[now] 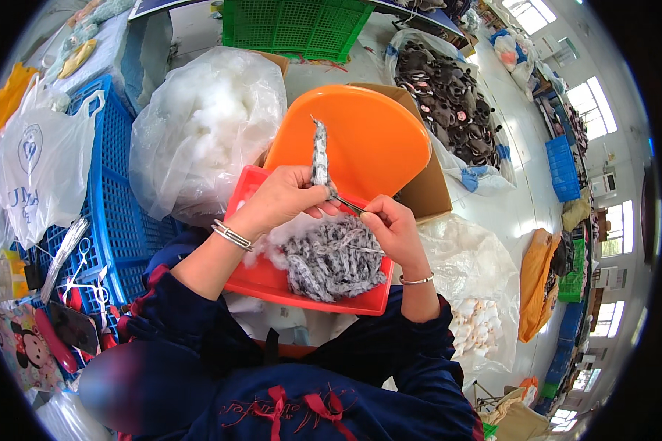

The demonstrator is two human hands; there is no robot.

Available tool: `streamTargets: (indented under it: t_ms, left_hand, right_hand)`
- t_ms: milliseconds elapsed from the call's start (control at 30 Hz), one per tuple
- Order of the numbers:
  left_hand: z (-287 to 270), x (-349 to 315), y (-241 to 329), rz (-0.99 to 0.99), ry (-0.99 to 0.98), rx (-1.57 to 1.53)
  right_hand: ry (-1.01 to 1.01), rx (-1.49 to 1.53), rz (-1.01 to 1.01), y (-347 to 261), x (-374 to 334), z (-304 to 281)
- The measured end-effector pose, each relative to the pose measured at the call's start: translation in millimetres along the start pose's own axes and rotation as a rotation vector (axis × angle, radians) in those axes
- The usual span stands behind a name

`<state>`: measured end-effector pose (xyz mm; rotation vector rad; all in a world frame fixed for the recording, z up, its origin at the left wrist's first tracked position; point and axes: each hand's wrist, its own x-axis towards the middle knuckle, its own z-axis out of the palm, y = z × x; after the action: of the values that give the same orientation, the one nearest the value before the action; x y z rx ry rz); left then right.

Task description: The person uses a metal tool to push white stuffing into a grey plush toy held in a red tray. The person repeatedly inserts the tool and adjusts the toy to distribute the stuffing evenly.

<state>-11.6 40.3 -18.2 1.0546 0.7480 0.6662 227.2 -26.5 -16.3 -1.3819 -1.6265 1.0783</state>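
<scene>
My left hand [285, 198] pinches a narrow grey-and-white plush piece [319, 154] that stands up with a thin pointed top. In my right hand [394, 226] is a thin dark metal tool [349, 204], and its far end meets the lower end of the plush piece. Whether the tip is inside cannot be made out. Under both hands lies a red plastic tray [261, 285]. It holds a heap of similar plush pieces [331, 259], with a tuft of white stuffing [274, 247] at their left.
An orange chair [353, 132] stands just beyond the tray. A clear bag of white stuffing [210, 121] sits left of it. Blue crates [118, 198] with scissors [99, 294] are at my left. A sack of dark plush items [449, 103] lies far right, a green crate [294, 29] ahead.
</scene>
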Motion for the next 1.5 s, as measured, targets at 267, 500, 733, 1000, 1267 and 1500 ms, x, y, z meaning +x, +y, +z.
streamTargets:
  t_ms: [267, 500, 733, 1000, 1267, 1500]
  left_hand:
    - [-1, -1, 1, 0.007, -0.006, 0.008]
    - [-4, 0, 1, 0.001, -0.027, 0.033]
    - [-8, 1, 0, 0.061, -0.010, 0.189]
    - [-5, -2, 2, 0.059, 0.021, 0.098]
    - [-5, -1, 3, 0.015, 0.037, 0.139]
    - [-11, -4, 12, 0.068, 0.040, 0.171]
  right_hand:
    - [-0.005, 0.003, -0.022, 1, 2, 0]
    - [0.008, -0.030, -0.064, 3, 1, -1]
    - [0.018, -0.043, -0.059, 0, -1, -3]
    - [0.014, -0.051, -0.041, -4, -1, -3]
    - [0.008, -0.084, -0.055, -4, -2, -2]
    - [0.031, -0.057, -0.052, -4, -1, -3]
